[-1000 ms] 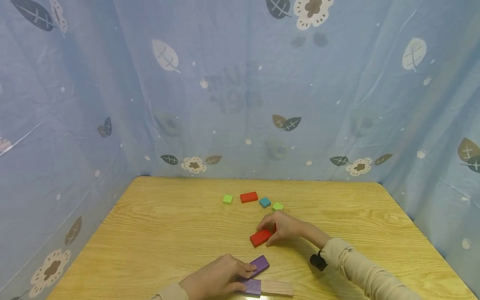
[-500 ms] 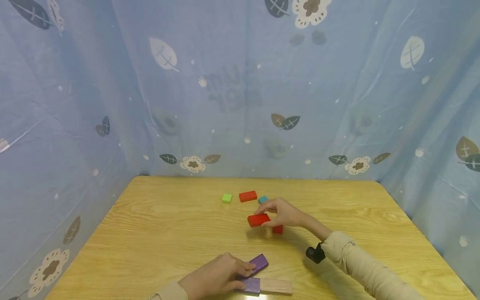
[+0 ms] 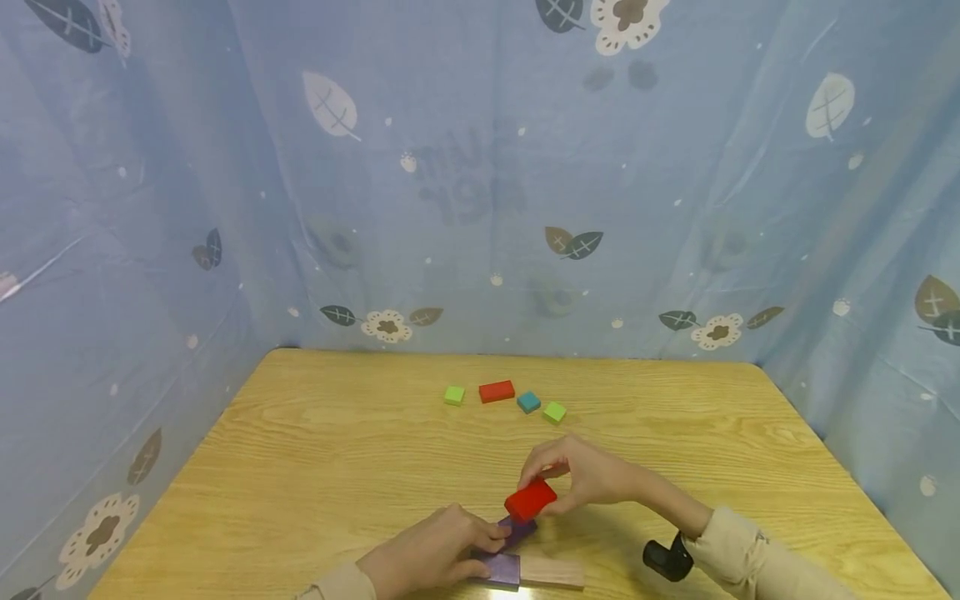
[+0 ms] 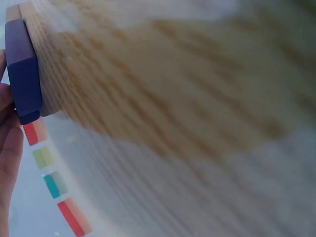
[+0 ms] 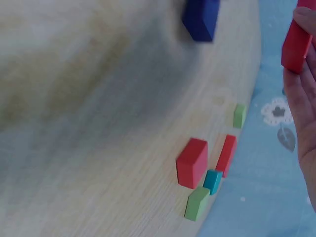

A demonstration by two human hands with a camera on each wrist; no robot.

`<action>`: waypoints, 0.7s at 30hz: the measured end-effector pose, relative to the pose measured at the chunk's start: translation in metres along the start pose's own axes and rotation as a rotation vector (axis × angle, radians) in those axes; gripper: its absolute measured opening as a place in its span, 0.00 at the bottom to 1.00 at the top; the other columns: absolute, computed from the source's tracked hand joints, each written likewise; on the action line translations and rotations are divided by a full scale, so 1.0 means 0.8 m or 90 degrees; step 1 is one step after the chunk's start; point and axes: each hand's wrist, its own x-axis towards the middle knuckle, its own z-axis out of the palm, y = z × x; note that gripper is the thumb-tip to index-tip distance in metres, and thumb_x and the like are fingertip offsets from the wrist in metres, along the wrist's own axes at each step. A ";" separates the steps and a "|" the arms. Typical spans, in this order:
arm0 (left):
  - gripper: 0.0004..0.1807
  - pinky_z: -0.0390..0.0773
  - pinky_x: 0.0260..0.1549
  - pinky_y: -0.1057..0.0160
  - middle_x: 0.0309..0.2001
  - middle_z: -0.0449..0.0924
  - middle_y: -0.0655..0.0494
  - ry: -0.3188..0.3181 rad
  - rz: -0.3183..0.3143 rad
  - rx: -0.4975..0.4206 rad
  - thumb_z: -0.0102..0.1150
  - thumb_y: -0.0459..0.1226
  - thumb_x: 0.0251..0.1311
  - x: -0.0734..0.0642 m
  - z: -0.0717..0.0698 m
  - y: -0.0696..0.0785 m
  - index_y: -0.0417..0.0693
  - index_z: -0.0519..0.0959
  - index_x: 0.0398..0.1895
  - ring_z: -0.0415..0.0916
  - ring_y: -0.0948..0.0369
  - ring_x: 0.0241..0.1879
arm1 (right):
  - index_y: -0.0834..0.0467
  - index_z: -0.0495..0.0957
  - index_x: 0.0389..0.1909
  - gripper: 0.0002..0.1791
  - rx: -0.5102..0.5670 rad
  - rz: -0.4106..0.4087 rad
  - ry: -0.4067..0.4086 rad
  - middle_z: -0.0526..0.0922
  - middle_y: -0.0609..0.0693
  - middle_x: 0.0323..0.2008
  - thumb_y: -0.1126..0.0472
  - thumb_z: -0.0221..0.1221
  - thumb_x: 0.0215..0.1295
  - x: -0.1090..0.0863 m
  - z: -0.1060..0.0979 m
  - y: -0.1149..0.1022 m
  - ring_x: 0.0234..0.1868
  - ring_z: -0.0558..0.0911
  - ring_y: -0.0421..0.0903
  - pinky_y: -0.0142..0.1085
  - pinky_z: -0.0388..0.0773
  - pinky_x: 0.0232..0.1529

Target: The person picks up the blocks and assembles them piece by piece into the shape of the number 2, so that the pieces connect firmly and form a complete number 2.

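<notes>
My right hand [image 3: 581,475] pinches a red block [image 3: 531,500] between thumb and fingers, raised close over the purple blocks. That red block [image 5: 297,47] also appears at the top right of the right wrist view. My left hand [image 3: 442,546] rests low at the front, its index finger on a slanted purple block [image 3: 517,533] and its thumb on a second purple block [image 3: 504,572]. Part of both is hidden by the hand and the red block. A plain wooden block [image 3: 552,572] lies end to end with the lower purple one. In the left wrist view, fingers lie along a purple block [image 4: 23,74].
Farther back on the wooden table [image 3: 337,442] lie two green blocks [image 3: 454,396], a red block [image 3: 497,392] and a teal block [image 3: 528,402]. Another red block [image 5: 191,163] stands nearer, hidden behind my right hand in the head view. Patterned blue cloth [image 3: 450,208] surrounds the table.
My right hand has lifted the red block off the table and brought it toward me, over the slanted purple block. My left hand has stayed in place.
</notes>
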 end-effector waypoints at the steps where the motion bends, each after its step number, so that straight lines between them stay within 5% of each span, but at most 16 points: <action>1: 0.19 0.74 0.47 0.74 0.55 0.78 0.56 -0.001 -0.005 -0.005 0.60 0.43 0.63 -0.001 0.000 0.000 0.45 0.80 0.54 0.74 0.67 0.53 | 0.57 0.81 0.45 0.15 0.004 0.002 -0.020 0.82 0.51 0.43 0.67 0.67 0.56 -0.003 0.003 -0.003 0.48 0.79 0.41 0.36 0.77 0.50; 9: 0.20 0.75 0.46 0.73 0.56 0.77 0.57 -0.010 -0.027 0.013 0.59 0.44 0.63 0.001 -0.004 0.004 0.46 0.79 0.55 0.73 0.67 0.53 | 0.59 0.81 0.47 0.15 -0.070 -0.035 -0.084 0.83 0.51 0.45 0.67 0.65 0.58 -0.026 0.000 -0.001 0.49 0.79 0.40 0.34 0.78 0.48; 12: 0.20 0.75 0.47 0.72 0.56 0.77 0.57 -0.016 -0.041 0.022 0.60 0.44 0.62 0.002 -0.005 0.005 0.45 0.79 0.55 0.72 0.65 0.55 | 0.61 0.79 0.49 0.15 -0.111 -0.085 -0.082 0.83 0.54 0.45 0.67 0.62 0.60 -0.031 -0.006 0.014 0.48 0.80 0.43 0.35 0.79 0.47; 21: 0.21 0.75 0.48 0.70 0.57 0.76 0.58 -0.024 -0.054 0.021 0.61 0.45 0.61 0.002 -0.003 0.008 0.46 0.78 0.55 0.72 0.64 0.56 | 0.63 0.77 0.48 0.14 -0.212 -0.118 -0.044 0.83 0.55 0.43 0.69 0.60 0.61 -0.036 -0.010 0.040 0.44 0.80 0.45 0.34 0.78 0.44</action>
